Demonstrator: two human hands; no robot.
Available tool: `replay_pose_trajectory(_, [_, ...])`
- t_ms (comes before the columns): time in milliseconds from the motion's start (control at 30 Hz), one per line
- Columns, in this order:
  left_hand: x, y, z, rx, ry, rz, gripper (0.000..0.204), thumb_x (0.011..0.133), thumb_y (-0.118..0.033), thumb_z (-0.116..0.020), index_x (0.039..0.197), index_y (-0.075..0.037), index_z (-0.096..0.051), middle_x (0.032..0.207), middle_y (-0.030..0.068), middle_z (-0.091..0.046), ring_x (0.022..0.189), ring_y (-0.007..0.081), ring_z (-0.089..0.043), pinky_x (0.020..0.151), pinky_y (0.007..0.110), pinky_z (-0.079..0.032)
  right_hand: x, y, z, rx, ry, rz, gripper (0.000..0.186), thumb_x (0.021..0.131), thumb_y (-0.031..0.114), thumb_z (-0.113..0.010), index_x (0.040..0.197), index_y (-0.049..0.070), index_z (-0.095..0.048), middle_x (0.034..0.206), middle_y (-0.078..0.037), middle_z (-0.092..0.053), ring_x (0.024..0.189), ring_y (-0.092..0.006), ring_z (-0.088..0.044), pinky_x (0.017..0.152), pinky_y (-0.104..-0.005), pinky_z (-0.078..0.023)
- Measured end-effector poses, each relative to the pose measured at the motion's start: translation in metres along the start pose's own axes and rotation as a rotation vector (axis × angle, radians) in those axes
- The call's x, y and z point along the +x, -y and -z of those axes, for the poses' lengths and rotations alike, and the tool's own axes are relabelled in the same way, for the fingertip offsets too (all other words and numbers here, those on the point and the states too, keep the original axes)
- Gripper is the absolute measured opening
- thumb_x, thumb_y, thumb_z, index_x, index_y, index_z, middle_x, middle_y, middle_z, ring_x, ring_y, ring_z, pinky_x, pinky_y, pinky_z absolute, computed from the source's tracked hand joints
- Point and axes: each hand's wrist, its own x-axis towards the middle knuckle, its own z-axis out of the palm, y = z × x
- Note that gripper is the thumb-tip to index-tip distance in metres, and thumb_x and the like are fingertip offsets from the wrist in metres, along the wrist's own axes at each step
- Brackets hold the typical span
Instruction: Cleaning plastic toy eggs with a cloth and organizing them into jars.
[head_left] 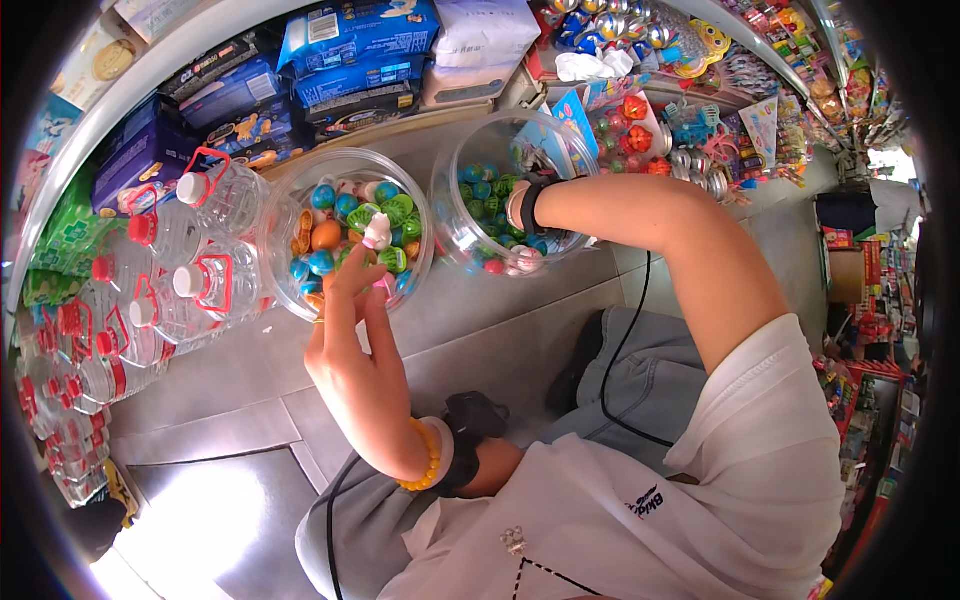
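Note:
My left hand [352, 325] reaches over the left clear round tub [424, 215], its fingers bent around the lower end of a small white toy figure [378, 232]. Beneath lie blue-green balls [322, 197], green ridged capsules [394, 258], an orange-brown ball [326, 235] and a bit of pink at my fingertips. My right hand [517, 206] is inside the second clear tub [447, 190], a dark band at its wrist. Its fingers are hidden behind the wrist and the tub's contents. Green capsules [480, 205] and blue balls [482, 190] fill that tub around it.
Large water bottles [215, 280] with red handles crowd the left side. Blue packs [360, 40] sit on the shelf behind the tubs. Small toys [640, 135] hang or lie at the far right. A black cable [612, 365] crosses my legs [645, 360] on the grey tiled floor [240, 360].

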Motion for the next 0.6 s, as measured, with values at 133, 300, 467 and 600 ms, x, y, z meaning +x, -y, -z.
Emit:
replay_pose_trajectory(133, [-0.001,-0.001,-0.002,-0.007,0.013,0.023,0.027,0.084,-0.002,-0.050,0.110,-0.004,-0.055,0.081,0.0088,-0.065,0.070,0.0129,-0.061,0.061,0.024,-0.047,-0.014,0.004,0.007,0.010,-0.043,-0.009,0.032,0.069,0.021,-0.067,0.100,0.013,-0.065,0.105,-0.005,-0.061,0.094,-0.0250,-0.058,0.073,-0.0388,-0.047])
replay_pose_trajectory(300, [0.000,-0.002,-0.017,0.040,0.113,-0.045,0.029,0.082,-0.001,-0.051,0.110,-0.004,-0.054,0.082,0.0094,-0.065,0.069,0.0160,-0.062,0.062,0.027,-0.049,0.015,0.005,-0.032,0.085,-0.136,-0.045,0.025,0.073,0.018,-0.062,0.097,0.014,-0.067,0.104,-0.003,-0.062,0.092,-0.0240,-0.059,0.072,-0.0384,-0.047])
replay_pose_trajectory(467, [-0.002,-0.002,-0.025,0.039,0.131,-0.096,0.031,0.080,0.000,-0.052,0.111,-0.004,-0.054,0.083,0.0098,-0.064,0.068,0.0173,-0.062,0.063,0.028,-0.049,0.018,0.011,-0.019,0.101,-0.199,-0.074,0.025,0.070,0.021,-0.065,0.094,0.014,-0.067,0.098,-0.003,-0.063,0.089,-0.0221,-0.060,0.070,-0.0389,-0.047])
replay_pose_trajectory(600, [-0.003,0.000,-0.028,0.068,0.170,-0.064,0.031,0.081,-0.001,-0.053,0.111,-0.003,-0.054,0.083,0.0102,-0.064,0.068,0.0174,-0.061,0.063,0.028,-0.049,-0.031,0.009,0.012,0.060,-0.137,-0.008,0.027,0.067,0.022,-0.068,0.093,0.014,-0.067,0.093,-0.003,-0.065,0.087,-0.0208,-0.060,0.069,-0.0395,-0.047])
